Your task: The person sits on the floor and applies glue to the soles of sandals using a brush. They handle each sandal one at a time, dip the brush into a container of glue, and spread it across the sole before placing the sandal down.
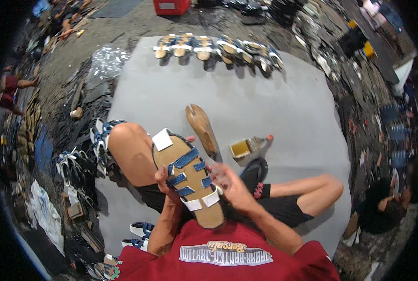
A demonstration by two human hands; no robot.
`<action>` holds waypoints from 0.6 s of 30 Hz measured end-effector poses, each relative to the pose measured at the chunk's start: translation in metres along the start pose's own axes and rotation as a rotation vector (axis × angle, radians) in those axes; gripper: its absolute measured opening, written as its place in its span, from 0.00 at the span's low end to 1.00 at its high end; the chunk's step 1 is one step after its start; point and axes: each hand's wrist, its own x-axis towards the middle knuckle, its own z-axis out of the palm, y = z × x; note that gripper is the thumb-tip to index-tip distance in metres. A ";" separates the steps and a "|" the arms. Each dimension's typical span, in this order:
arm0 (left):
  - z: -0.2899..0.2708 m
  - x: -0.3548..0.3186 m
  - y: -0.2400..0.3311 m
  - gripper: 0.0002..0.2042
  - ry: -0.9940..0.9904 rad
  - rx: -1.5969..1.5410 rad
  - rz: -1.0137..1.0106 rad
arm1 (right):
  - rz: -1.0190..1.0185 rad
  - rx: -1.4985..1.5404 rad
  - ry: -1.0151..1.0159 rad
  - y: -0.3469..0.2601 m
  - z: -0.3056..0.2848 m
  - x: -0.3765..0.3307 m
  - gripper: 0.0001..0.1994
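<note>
The left hand [163,181] is wrapped around the near-left edge of a sandal [192,180], thumb laid along the rim, holding it up over the lap with the insole facing up. The right hand [228,184] is at the opposite edge, its fingers bunched and close together by the short blue straps; they blur, so I cannot tell whether they pinch a strap or only touch it. The sandal slants away to the left from the shirt [237,248] — its narrow end nearest the body, a white piece [162,139] at the far end, and a white band crossing low, just beside the right fingers. Beyond the right fingers, a wooden foot form [202,129] lies close past the sandal's edge, and a tub [240,149] with a brush [260,141] in it sits to its right, the handle reaching out over the rim. The left knee [124,145] rises just beside the left fingers and narrows the room there; the right knee [328,185] is well apart from the right fingers. Ahead of both hands, a broad bare stretch of grey sheet [157,93] runs out to a row of sandals [204,49] along its far edge — well apart from the fingers.
</note>
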 end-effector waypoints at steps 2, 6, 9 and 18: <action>0.000 -0.010 0.001 0.52 0.110 0.095 -0.154 | -0.109 -0.200 0.331 0.020 -0.058 0.028 0.25; 0.019 -0.017 -0.013 0.49 0.198 0.209 -0.331 | 0.058 0.191 0.931 0.080 -0.200 0.085 0.21; 0.017 -0.023 -0.011 0.46 0.109 0.341 -0.442 | 0.327 0.241 0.820 0.094 -0.206 0.127 0.21; -0.012 -0.044 -0.025 0.41 0.335 0.404 -0.391 | 0.243 0.389 0.338 0.072 -0.250 0.130 0.18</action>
